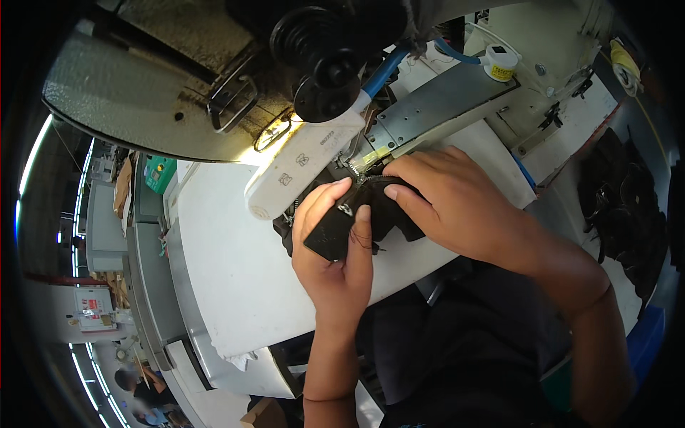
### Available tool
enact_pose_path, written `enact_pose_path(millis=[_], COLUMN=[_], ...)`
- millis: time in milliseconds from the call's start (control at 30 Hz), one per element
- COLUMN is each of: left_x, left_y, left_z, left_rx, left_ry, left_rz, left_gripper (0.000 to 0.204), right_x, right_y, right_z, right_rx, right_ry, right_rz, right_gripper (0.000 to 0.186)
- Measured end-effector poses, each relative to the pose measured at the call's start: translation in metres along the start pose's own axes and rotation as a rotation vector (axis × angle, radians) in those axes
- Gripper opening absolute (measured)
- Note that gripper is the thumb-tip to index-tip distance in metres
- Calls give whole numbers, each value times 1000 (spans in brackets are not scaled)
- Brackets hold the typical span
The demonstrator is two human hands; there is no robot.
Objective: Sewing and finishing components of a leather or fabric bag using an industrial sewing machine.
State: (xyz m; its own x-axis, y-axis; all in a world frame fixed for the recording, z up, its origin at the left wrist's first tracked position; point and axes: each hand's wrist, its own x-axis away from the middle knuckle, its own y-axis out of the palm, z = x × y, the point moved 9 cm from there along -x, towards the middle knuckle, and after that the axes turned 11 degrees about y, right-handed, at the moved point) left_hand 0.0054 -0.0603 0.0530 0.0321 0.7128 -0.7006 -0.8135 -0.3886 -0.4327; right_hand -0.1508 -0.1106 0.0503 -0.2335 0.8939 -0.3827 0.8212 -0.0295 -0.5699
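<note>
A black fabric piece [330, 237] with a metal zipper lies at the needle area of a sewing machine [307, 162]. My left hand [322, 285] is closed around the near left part of the fabric, thumb on one side and fingers on the other. Beside that thumb a silver zipper pull [346, 209] shows. My right hand [460, 203] pinches the fabric's right part between thumb and forefinger, close to the metal plate [428, 100]. The machine head partly hides the needle and the far end of the fabric.
The white worktable [235, 278] spreads left and in front of the machine. A black handwheel-like part [325, 71] hangs above. On the right lies a dark fabric pile [621, 207]; a small yellow-labelled bottle [501, 64] stands behind. Another person [146, 389] is far left.
</note>
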Motion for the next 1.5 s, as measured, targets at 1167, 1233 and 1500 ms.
enact_pose_path(millis=[1167,1233,1500], left_x=[-4,-4,-7], left_y=[31,30,26], left_z=[-60,-57,-59], left_rx=[665,661,615], left_ry=[-981,-945,-916], left_rz=[-385,-371,-360], left_gripper=[19,19,18], right_x=[-37,-37,-40], right_y=[2,0,1], right_z=[-7,-7,-8], right_rx=[44,39,15], right_ry=[-300,-296,-281], right_rz=[-84,-87,-118], right_gripper=[14,14,18])
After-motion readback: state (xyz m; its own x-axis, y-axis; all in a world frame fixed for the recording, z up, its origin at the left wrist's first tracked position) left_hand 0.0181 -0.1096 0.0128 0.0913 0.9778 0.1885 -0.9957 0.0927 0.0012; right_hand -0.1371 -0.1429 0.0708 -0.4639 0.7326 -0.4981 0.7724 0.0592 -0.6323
